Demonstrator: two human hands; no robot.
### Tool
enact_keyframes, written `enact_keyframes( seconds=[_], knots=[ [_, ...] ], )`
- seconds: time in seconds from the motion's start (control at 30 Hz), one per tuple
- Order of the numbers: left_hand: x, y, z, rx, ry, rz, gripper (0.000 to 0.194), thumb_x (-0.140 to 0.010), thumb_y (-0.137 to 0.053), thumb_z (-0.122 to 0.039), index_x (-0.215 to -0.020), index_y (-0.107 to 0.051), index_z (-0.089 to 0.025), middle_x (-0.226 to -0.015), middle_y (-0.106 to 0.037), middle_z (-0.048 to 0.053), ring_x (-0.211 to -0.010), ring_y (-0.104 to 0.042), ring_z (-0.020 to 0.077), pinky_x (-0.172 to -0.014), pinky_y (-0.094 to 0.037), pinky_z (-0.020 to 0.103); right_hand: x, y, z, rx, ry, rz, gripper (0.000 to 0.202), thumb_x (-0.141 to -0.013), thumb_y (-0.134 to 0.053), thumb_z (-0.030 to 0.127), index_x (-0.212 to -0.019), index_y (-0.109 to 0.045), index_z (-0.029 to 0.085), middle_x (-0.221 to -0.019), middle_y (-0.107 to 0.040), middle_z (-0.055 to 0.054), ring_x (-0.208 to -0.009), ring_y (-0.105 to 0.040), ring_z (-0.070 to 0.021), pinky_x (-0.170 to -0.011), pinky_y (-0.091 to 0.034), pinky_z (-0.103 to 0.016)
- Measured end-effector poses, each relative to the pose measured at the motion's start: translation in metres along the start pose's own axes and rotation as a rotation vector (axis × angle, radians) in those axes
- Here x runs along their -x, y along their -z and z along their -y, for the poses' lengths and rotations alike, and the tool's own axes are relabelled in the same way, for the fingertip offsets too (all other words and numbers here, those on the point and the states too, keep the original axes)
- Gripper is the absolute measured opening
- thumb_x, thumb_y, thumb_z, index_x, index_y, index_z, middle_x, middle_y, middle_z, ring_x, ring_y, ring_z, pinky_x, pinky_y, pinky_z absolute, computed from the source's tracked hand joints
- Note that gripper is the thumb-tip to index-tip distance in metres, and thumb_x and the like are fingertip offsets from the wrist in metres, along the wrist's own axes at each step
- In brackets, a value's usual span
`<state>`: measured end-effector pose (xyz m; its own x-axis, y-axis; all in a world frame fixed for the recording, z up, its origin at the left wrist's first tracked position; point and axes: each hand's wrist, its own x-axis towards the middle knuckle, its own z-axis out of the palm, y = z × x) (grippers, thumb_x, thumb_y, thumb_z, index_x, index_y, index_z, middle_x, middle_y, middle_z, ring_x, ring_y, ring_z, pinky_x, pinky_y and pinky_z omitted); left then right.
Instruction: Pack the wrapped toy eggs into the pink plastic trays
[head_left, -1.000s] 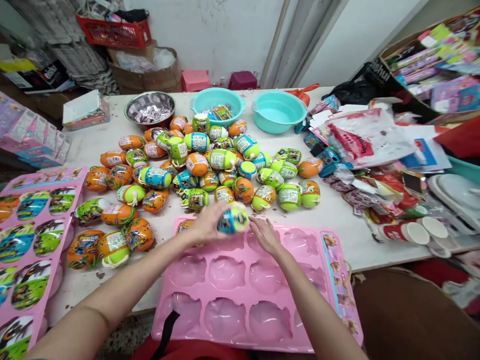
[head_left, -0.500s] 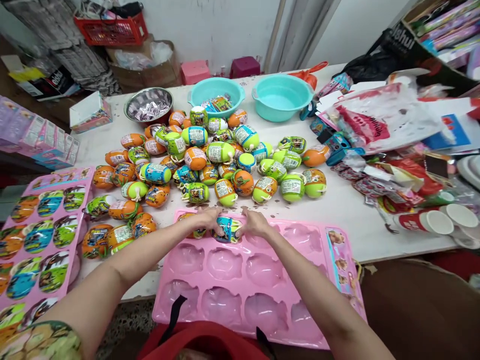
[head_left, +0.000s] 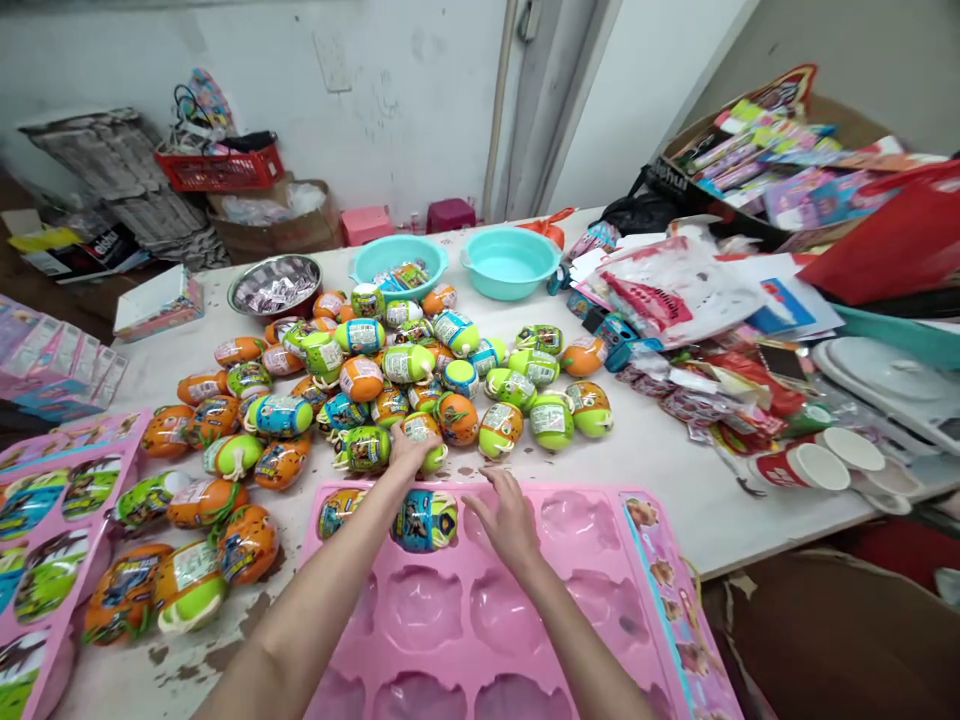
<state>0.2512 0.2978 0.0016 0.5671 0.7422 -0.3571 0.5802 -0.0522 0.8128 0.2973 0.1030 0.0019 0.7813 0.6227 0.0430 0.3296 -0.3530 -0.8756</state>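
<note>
My left hand [head_left: 409, 452] reaches past the tray's back edge, its fingers closed around an orange and green plastic egg [head_left: 433, 460] at the front of a pile of eggs. Above the pink plastic tray [head_left: 480, 562], my right hand [head_left: 511, 520] is open, thumb and fingers apart, with nothing in it. Beside it, a blue and green egg [head_left: 426, 520] lies in a back-row hollow. An orange egg [head_left: 339, 511] fills the hollow to its left, partly hidden by my left forearm. Other visible hollows hold nothing.
A filled pink tray [head_left: 127, 455] lies at the left. Behind the egg pile stand a metal bowl [head_left: 311, 290] and two turquoise basins [head_left: 360, 270], [head_left: 510, 262]. Bags, packets and paper cups [head_left: 806, 467] crowd the table's right side.
Both hands have left the blue and green egg, which now sits in its hollow. My left hand moved to the pile and closed on another egg; my right hand opened. The view shifted.
</note>
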Motion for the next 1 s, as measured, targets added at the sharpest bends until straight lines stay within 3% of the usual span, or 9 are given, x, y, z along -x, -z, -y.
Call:
enact_keyframes(
  seconds=[0.07, 0.2, 0.37, 0.5, 0.63, 0.73, 0.83, 0.93, 1.0],
  knots=[
    [0.023, -0.005, 0.002, 0.258, -0.032, -0.002, 0.086, -0.075, -0.069, -0.039, -0.137, -0.012, -0.024, -0.129, -0.052, 0.015, -0.109, -0.06, 0.0239, -0.09, -0.05, 0.038, 0.008, 0.001, 0.008, -0.317, -0.183, -0.068, 0.056, -0.08, -0.064, 0.054, -0.125, -0.047, 0.024, -0.128, -0.052, -0.013, -0.11, -0.055, -0.0276, -0.092, -0.047, -0.045],
    [0.08, -0.003, 0.007, 0.468, -0.219, 0.259, 0.095, -0.069, -0.076, -0.043, -0.139, -0.014, -0.028, -0.131, -0.051, 0.011, -0.112, -0.058, 0.0246, -0.094, -0.049, 0.039, 0.012, 0.008, 0.026, -0.827, -0.376, -0.019, 0.071, -0.074, -0.07, 0.052, -0.131, -0.036, 0.027, -0.13, -0.053, -0.01, -0.104, -0.061, -0.026, -0.083, -0.053, -0.042],
    [0.087, 0.001, -0.015, -0.103, -0.669, 0.445, 0.093, -0.066, -0.077, -0.047, -0.143, -0.028, -0.029, -0.144, -0.035, 0.013, -0.134, -0.034, 0.0323, -0.108, -0.033, 0.05, 0.017, 0.05, 0.017, -0.616, -0.31, 0.085, 0.072, -0.056, -0.086, 0.038, -0.116, -0.049, 0.024, -0.107, -0.064, -0.003, -0.099, -0.062, -0.0244, -0.087, -0.05, -0.04],
    [0.086, -0.029, -0.023, -0.609, -0.951, 0.621, 0.084, -0.068, -0.075, -0.042, -0.141, -0.037, -0.027, -0.133, -0.045, 0.013, -0.12, -0.044, 0.0328, -0.103, -0.036, 0.05, 0.02, 0.081, -0.01, -0.192, -0.174, 0.25, 0.073, -0.056, -0.084, 0.047, -0.119, -0.054, 0.025, -0.119, -0.06, -0.006, -0.111, -0.055, -0.0275, -0.097, -0.044, -0.045],
    [0.092, -0.056, -0.002, -0.814, -0.868, 0.586, 0.084, -0.075, -0.068, -0.05, -0.146, -0.029, -0.025, -0.142, -0.039, 0.015, -0.131, -0.036, 0.0356, -0.107, -0.03, 0.054, 0.004, 0.093, -0.04, 0.39, -0.093, 0.449, 0.081, -0.06, -0.075, 0.065, -0.13, -0.053, 0.029, -0.151, -0.033, -0.01, -0.141, -0.019, -0.0378, -0.113, -0.012, -0.06],
    [0.077, -0.053, 0.005, -0.833, -0.758, 0.747, 0.078, -0.086, -0.05, -0.059, -0.15, -0.017, -0.028, -0.156, -0.021, 0.013, -0.144, -0.017, 0.0345, -0.113, -0.013, 0.06, -0.021, 0.094, -0.047, 0.631, -0.151, 0.638, 0.103, -0.058, -0.072, 0.071, -0.144, -0.036, 0.025, -0.151, -0.032, -0.015, -0.141, -0.019, -0.0385, -0.113, 0.0, -0.062],
    [0.047, -0.042, -0.012, -0.832, -0.472, 0.963, 0.083, -0.086, -0.044, -0.063, -0.151, -0.015, -0.021, -0.157, -0.018, 0.015, -0.144, -0.018, 0.032, -0.114, -0.022, 0.051, -0.045, 0.092, -0.041, 0.719, -0.19, 0.789, 0.109, -0.048, -0.078, 0.069, -0.138, -0.043, 0.018, -0.138, -0.046, -0.019, -0.131, -0.037, -0.038, -0.112, -0.019, -0.055],
    [0.026, -0.044, -0.035, -0.88, -0.259, 1.068, 0.094, -0.064, -0.069, -0.063, -0.139, -0.036, -0.017, -0.143, -0.043, 0.015, -0.128, -0.045, 0.0309, -0.102, -0.042, 0.037, -0.056, 0.088, -0.032, 0.719, -0.21, 0.85, 0.093, -0.043, -0.083, 0.063, -0.118, -0.053, 0.017, -0.118, -0.06, -0.015, -0.113, -0.053, -0.0351, -0.095, -0.04, -0.042],
    [0.025, -0.049, -0.044, -0.914, -0.251, 1.034, 0.082, -0.058, -0.075, -0.056, -0.126, -0.048, -0.019, -0.128, -0.056, 0.011, -0.112, -0.057, 0.0284, -0.091, -0.048, 0.034, -0.054, 0.086, -0.029, 0.722, -0.182, 0.803, 0.084, -0.044, -0.085, 0.058, -0.11, -0.053, 0.018, -0.102, -0.066, -0.01, -0.098, -0.06, -0.0321, -0.084, -0.043, -0.038]
  ],
)
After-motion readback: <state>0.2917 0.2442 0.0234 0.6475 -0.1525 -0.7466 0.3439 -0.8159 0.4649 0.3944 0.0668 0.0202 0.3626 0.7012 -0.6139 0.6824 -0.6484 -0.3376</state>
